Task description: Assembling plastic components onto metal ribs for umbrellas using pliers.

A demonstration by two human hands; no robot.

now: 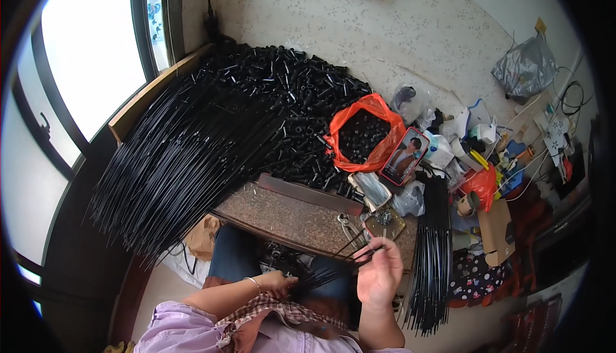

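Observation:
Over my lap, my left hand is closed around one end of a small bundle of thin black rods. My right hand is raised at the table's front edge, its thumb and fingers pinched on a slim black rod by the other end of the bundle. What lies inside the left fist is hidden. Just beyond the right hand are pliers and a small tray with tiny metal parts. To its right, a thick row of black rods hangs over the table edge.
A large heap of black rods overhangs the table on the left. Behind it lie piled short black tubes. A red plastic bag holds small black parts. A phone leans beside it. A metal strip borders the brown tabletop.

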